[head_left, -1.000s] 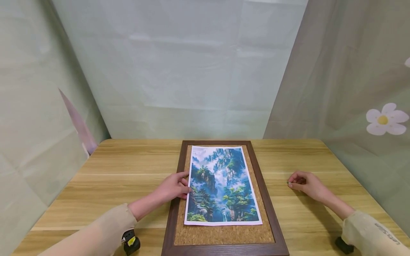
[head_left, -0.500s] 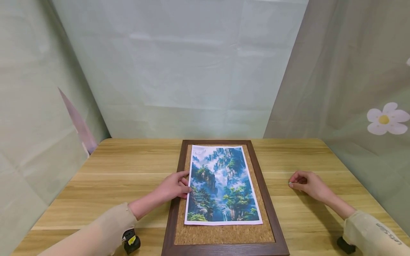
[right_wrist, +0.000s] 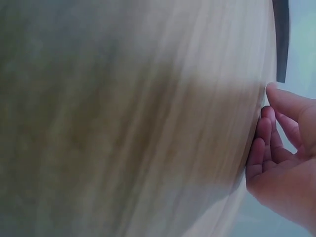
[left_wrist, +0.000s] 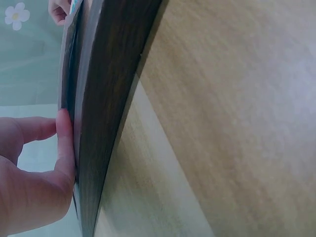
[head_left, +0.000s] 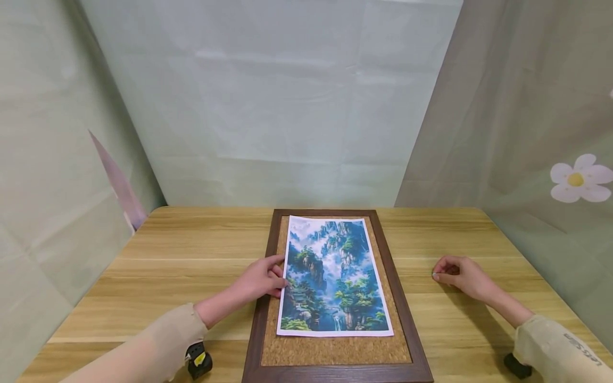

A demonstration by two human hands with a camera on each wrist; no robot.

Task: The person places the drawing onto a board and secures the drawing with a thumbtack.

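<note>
Basically no change from a second ago: both hands sit where they were, and the landscape print (head_left: pixel 335 276) keeps its spot on the cork board (head_left: pixel 335 351) inside the dark wooden frame (head_left: pixel 265 298), mid-table (head_left: pixel 191 250). Left hand (head_left: pixel 261 279) rests on the frame's left rail, fingers nearly straight, fingertips (left_wrist: pixel 63 129) touching the print's left edge and the frame. Right hand (head_left: pixel 457 276) lies on the table well right of the frame, fingers curled under, thumb tip against forefinger. Can't tell whether anything's pinched there.
</note>
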